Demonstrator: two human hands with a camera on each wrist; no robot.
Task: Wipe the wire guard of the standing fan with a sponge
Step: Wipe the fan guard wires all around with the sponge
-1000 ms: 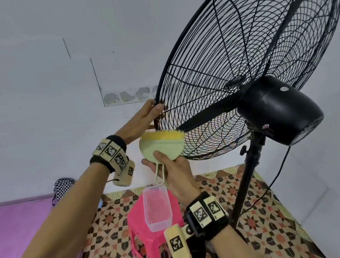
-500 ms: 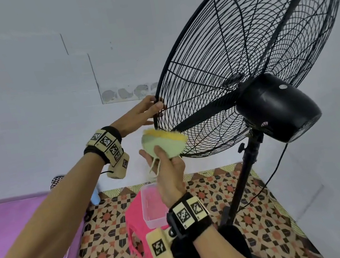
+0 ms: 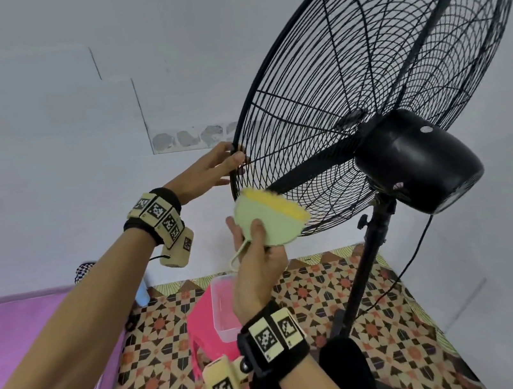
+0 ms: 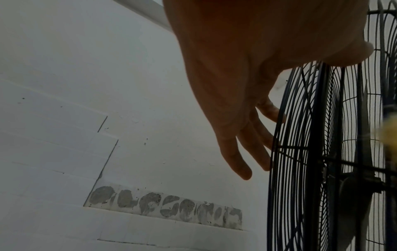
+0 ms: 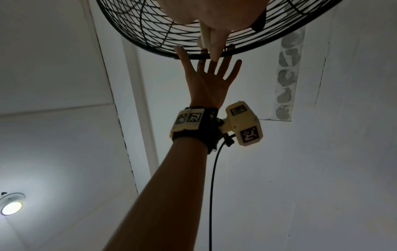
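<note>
Your right hand [image 3: 257, 274] pinches the sponge [image 3: 271, 220] against the wire guard [image 3: 366, 92]'s lower edge; your left hand [image 3: 203, 175], fingers spread, touches the rim, fingertips partly hidden behind wires.

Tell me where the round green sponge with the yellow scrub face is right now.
In the head view, the round green sponge with the yellow scrub face sits centre-frame in the right hand, against the black wire guard's lower left edge, just below the left hand.

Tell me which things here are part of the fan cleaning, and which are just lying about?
Part of the job:
- wire guard, steadied at its rim by the left hand
- sponge, held against the guard by the right hand

Just lying about:
- pink stool
- clear plastic tub on it
- purple bed cover
</note>
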